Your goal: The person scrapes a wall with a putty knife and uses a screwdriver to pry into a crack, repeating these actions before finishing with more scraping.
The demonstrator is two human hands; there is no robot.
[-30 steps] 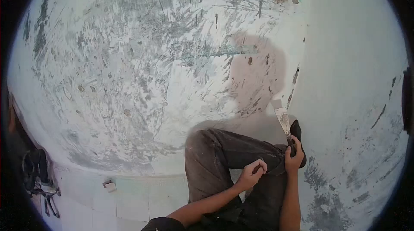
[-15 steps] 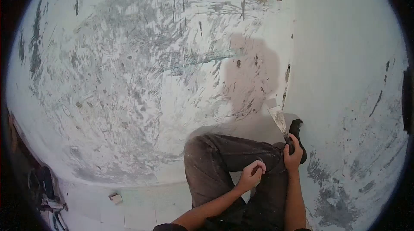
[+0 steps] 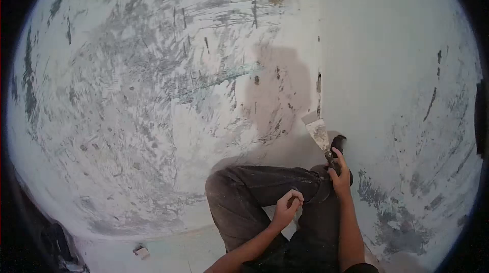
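Observation:
My right hand (image 3: 342, 175) is closed around the dark handle of a putty knife (image 3: 319, 134). The knife's wide, pale-smeared blade points up toward the wall corner, over the dark shoe (image 3: 338, 143). Over my bent legs in dark trousers (image 3: 270, 181) is my left hand (image 3: 287, 209), its fingers curled with the tips together. Whether anything small sits between those fingers cannot be made out.
In front, a scraped white wall (image 3: 204, 120) with grey patches meets a smoother wall (image 3: 377, 69) at a corner with dark chips. A small pale block (image 3: 141, 252) lies on the floor at lower left. Dark objects (image 3: 56, 242) stand at the far left edge.
The view has turned slightly right, so the walls shift left in it. The putty knife remains in my right hand, whose fingers have shifted a little on the handle. My left hand stays curled.

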